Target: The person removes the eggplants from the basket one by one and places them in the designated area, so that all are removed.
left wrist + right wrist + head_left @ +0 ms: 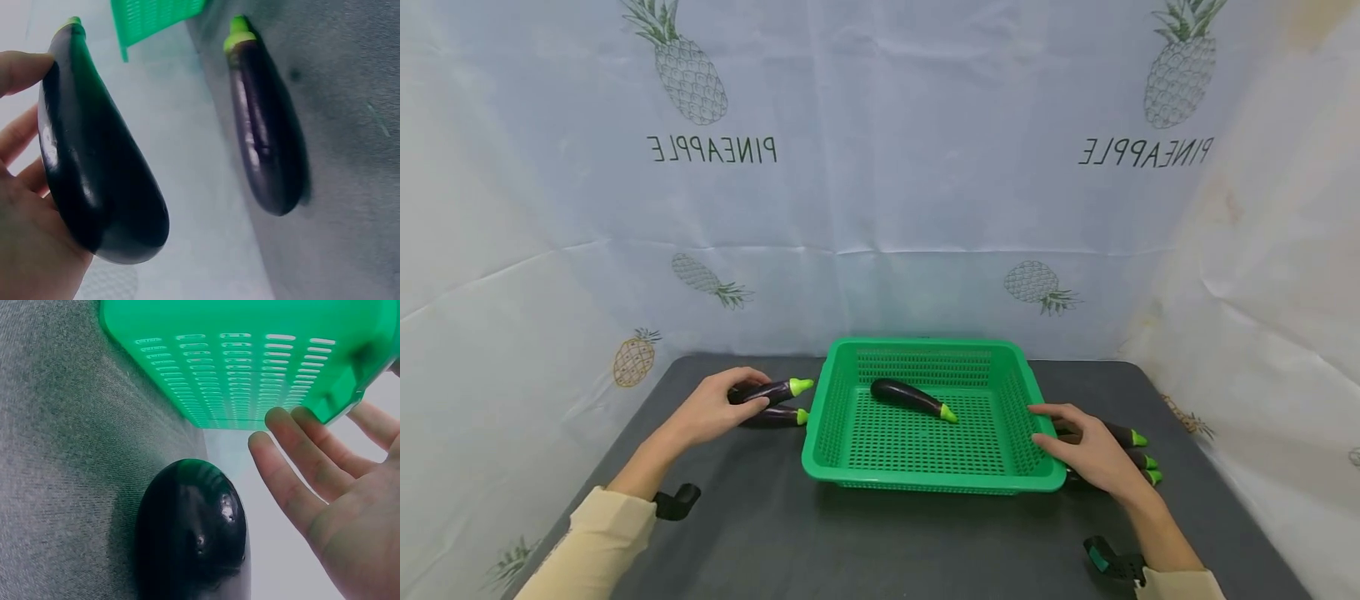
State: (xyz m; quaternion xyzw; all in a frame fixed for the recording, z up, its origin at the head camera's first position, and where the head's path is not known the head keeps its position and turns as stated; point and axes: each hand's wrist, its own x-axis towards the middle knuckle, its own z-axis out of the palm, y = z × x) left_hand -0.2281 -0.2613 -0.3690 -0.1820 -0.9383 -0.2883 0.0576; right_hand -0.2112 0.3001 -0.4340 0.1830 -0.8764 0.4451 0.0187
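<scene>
In the head view my left hand (709,408) holds a dark purple eggplant (767,392) with a bright green stem end. The left wrist view shows the thumb and fingers round this eggplant (94,156), apart from a second eggplant (265,125) lying on the table. A green plastic basket (925,481) stands in the middle, with one eggplant (902,394) inside. My right hand (1086,450) rests at the basket's right rim, thumb and index finger over it. Its other fingers (300,456) extend outside the basket wall, near the rounded end of another eggplant (190,531).
Several eggplants (1123,435) lie right of the basket, partly hidden by the right hand. Dark grey cloth covers the table (880,550). A pale curtain (917,167) printed with pineapples hangs behind and at both sides.
</scene>
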